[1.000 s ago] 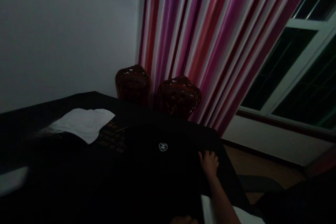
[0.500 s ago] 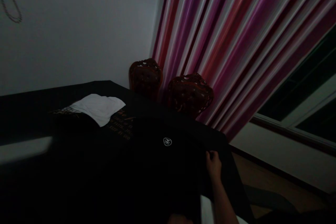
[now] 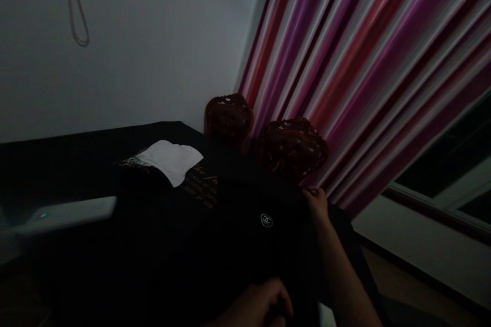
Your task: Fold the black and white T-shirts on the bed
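Observation:
The room is very dark. A black garment (image 3: 230,245) with a small round white logo lies spread on a table covered in black cloth (image 3: 76,158). My right hand (image 3: 316,201) reaches out to the garment's far right edge and pinches the cloth there. My left hand (image 3: 261,306) is at the bottom of the view with curled fingers on the garment's near part; whether it grips the cloth is too dark to tell. A folded white cloth (image 3: 172,159) lies on another dark garment with gold lettering (image 3: 201,191) further left.
Two dark red carved chairs (image 3: 293,145) stand behind the table against a pink and purple striped curtain (image 3: 345,61). A pale flat object (image 3: 65,213) lies at the table's left. A cord loop (image 3: 74,10) hangs on the white wall. Window frame at right.
My right hand has moved up along the garment's right edge toward the far corner. My left hand has come into view at the bottom. The view has swung left and down.

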### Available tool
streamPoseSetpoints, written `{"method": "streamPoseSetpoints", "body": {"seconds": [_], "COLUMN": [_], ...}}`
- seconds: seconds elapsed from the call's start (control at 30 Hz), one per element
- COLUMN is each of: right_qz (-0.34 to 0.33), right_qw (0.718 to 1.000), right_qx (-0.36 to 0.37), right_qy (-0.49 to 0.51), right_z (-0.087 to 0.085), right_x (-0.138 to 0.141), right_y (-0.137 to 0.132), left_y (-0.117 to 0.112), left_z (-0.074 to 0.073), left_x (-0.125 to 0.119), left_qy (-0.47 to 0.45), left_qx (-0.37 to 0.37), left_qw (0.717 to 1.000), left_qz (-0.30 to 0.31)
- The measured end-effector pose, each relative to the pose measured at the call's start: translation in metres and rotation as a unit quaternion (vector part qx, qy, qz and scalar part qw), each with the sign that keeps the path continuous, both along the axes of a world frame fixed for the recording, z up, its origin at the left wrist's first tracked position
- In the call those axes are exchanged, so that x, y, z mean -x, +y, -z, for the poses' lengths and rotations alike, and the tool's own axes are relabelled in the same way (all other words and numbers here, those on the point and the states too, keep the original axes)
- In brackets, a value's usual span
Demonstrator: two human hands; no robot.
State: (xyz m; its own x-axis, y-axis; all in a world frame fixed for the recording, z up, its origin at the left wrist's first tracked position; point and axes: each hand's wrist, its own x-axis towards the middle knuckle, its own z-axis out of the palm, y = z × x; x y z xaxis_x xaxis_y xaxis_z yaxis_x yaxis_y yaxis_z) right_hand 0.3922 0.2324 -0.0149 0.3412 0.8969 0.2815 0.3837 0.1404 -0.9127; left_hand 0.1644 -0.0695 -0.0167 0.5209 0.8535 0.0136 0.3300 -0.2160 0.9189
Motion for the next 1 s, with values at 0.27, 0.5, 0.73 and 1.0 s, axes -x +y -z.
{"method": "streamPoseSetpoints", "body": {"seconds": [0.27,0.5,0.73,1.0], "right_qz": [-0.169,-0.219,-0.172,-0.126], "right_qw": [0.981,0.951,0.912,0.848], "right_qx": [0.053,0.051,0.074,0.098], "right_qy": [-0.072,-0.212,-0.366,-0.506], "right_z": [0.004,0.049,0.093,0.11], "right_x": [0.221,0.253,0.215,0.217], "right_y": [0.039,-0.005,-0.066,-0.085], "left_y": [-0.024,-0.017,0.131,0.243], "left_z": [0.015,0.058,0.025,0.035], "left_x": [0.134,0.19,0.178,0.147], "left_qy": [0.067,0.341,0.38,0.386], "left_qx": [0.007,-0.013,-0.022,0.026], "left_qw": [0.953,0.874,0.857,0.853], "left_qz": [-0.295,-0.347,-0.348,-0.349]}}
